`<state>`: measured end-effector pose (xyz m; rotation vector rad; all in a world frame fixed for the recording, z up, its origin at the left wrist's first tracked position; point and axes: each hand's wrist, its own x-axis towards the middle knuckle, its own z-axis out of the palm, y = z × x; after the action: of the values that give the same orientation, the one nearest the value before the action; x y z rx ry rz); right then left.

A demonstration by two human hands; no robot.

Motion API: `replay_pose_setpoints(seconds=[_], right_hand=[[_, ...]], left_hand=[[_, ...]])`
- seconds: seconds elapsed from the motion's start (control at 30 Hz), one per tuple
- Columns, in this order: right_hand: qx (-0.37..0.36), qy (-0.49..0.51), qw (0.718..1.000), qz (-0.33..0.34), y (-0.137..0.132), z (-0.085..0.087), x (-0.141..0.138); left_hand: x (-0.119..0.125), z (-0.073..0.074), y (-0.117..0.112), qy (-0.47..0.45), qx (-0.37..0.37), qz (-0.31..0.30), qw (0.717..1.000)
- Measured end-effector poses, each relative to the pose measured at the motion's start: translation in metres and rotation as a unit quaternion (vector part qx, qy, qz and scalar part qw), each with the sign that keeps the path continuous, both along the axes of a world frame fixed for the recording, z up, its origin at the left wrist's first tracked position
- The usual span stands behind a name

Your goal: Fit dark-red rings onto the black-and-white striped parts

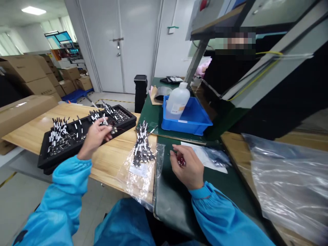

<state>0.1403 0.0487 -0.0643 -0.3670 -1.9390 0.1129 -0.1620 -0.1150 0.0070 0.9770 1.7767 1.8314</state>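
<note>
My left hand (95, 136) reaches over a long black tray (48, 160) on the wooden table and pinches a small black-and-white strip part at the tray's right end. The tray holds several such parts in clusters. My right hand (186, 165) rests on the dark green mat (230, 184), fingers curled around a small dark reddish piece. Between the hands a pile of the same strip parts (142, 145) lies on a clear plastic bag (138, 177). Both sleeves are bright blue.
A blue bin (197, 123) holding a white plastic bottle (178, 100) stands behind the mat. Clear plastic sheeting (289, 181) covers the bench at right. Cardboard boxes (24, 111) sit at left, a black stand (140, 90) by the door.
</note>
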Motion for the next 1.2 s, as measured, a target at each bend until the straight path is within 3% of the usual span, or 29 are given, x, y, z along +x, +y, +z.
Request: replay_pose_setpoints(seconds=[0.13,0.27,0.43,0.57,0.7,0.77,0.83,0.93,1.0,1.07,1.13,1.2], right_hand=[[-0.003,-0.011,1.0,0.002,0.0,-0.001,0.0],[-0.006,-0.018,1.0,0.003,0.001,-0.004,0.001],[-0.005,-0.019,1.0,0.011,0.001,-0.003,0.001],[-0.006,-0.015,1.0,0.01,0.001,-0.002,0.0],[-0.016,-0.008,1.0,0.001,0.002,-0.004,0.001],[-0.027,-0.004,1.0,-0.001,0.002,-0.004,0.002],[-0.033,0.002,0.999,-0.006,0.002,-0.003,0.002],[-0.04,0.017,0.999,-0.018,0.002,0.0,0.003],[-0.046,0.03,0.998,-0.03,0.004,0.001,0.005],[-0.054,0.043,0.997,-0.041,0.006,0.003,0.007],[-0.063,0.048,0.995,-0.052,0.008,0.004,0.01],[-0.077,0.045,0.994,-0.067,0.01,0.005,0.012]], left_hand=[[-0.068,0.016,-0.046,0.058,-0.115,0.099,0.987],[-0.106,0.015,-0.068,0.081,-0.225,0.178,0.954],[-0.116,0.01,-0.072,0.158,-0.358,0.206,0.897],[-0.119,0.011,-0.076,0.236,-0.398,0.221,0.858],[-0.111,0.013,-0.081,0.4,-0.44,0.218,0.774],[-0.096,0.013,-0.077,0.436,-0.42,0.208,0.768],[-0.073,0.012,-0.066,0.433,-0.377,0.157,0.804],[-0.026,0.004,-0.041,0.354,-0.349,-0.03,0.867],[0.006,-0.006,-0.022,0.315,-0.358,-0.165,0.863],[0.034,-0.018,-0.003,0.307,-0.343,-0.257,0.85],[0.055,-0.028,0.014,0.308,-0.321,-0.297,0.845],[0.07,-0.034,0.028,0.319,-0.314,-0.286,0.848]])
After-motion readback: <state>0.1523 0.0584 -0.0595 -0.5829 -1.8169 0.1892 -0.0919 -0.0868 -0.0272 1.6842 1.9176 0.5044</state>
